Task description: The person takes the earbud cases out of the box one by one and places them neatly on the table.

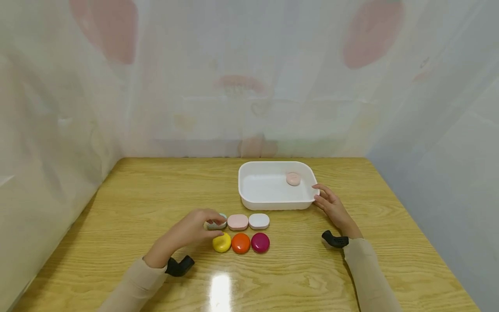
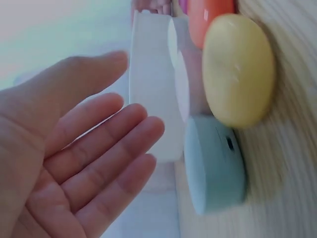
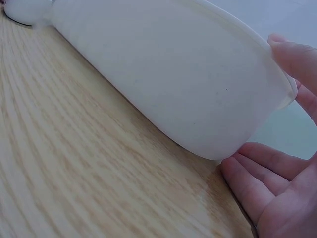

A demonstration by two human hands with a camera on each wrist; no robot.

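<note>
My left hand [image 1: 199, 226] hovers with loosely bent fingers over a small mint-green rounded case [image 2: 215, 166], which shows a dark slot. In the left wrist view the fingers stand apart from it. A glossy yellow round piece [image 1: 221, 242] lies just below that hand. My right hand [image 1: 331, 208] holds the right end of a white tray [image 1: 278, 205]; the right wrist view shows the thumb at its rim and other fingertips against its lower corner. Inside the tray lies a pale pink round piece [image 1: 293, 179].
A pink oval piece [image 1: 238, 222] and a white oval piece [image 1: 259, 221] continue the mint-green case's row. Orange [image 1: 241, 243] and magenta [image 1: 260, 242] round pieces line up beside the yellow one. Wooden table [image 1: 296, 277]; a pale patterned curtain [image 1: 249, 121] hangs behind it.
</note>
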